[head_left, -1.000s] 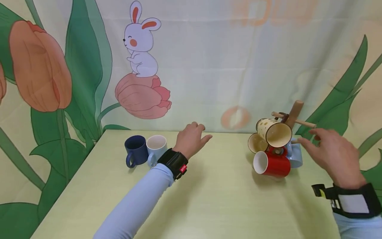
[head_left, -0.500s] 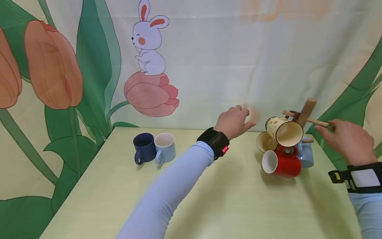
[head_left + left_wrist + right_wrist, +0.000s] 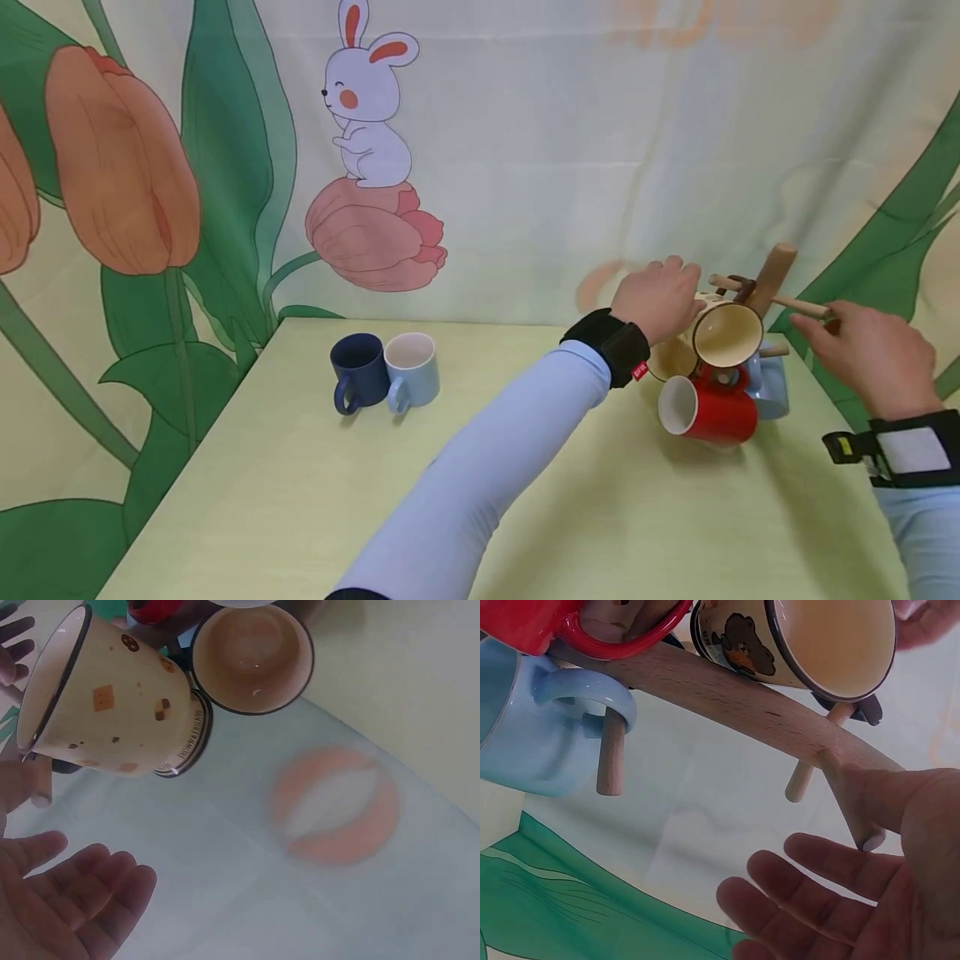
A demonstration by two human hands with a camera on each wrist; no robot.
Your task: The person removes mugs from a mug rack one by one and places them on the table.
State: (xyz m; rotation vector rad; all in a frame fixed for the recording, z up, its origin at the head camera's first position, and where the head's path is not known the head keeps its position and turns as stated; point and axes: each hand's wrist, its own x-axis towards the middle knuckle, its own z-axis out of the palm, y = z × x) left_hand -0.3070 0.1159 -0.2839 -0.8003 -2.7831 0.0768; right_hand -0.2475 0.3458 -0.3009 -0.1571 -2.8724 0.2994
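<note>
As I watch from afar, the pale printed cloth backdrop (image 3: 517,167) spans my head view behind the smooth yellow-green table (image 3: 225,500). On the table's right side is the brown wooden mug stand (image 3: 774,275). Just beside it I see the bare left hand (image 3: 660,298), fingers loosely extended around nothing; whether its thumb touches anything I can't tell. The bare right hand (image 3: 870,358) pinches the stand from the other side, probably to steady it. Among the mugs, the cream patterned mug with a dark rim (image 3: 120,712) hangs highest, nearest the left hand; a second cream mug (image 3: 251,660), a glossy red mug (image 3: 720,412) and a light blue mug (image 3: 768,392) cluster lower. The dark blue mug (image 3: 358,367) and pale blue white-lined mug (image 3: 412,371) stand upright together on the left, needing no support. Smallest, the round wooden peg (image 3: 802,307) lies between the right thumb and fingers, apparently a handy brace.
</note>
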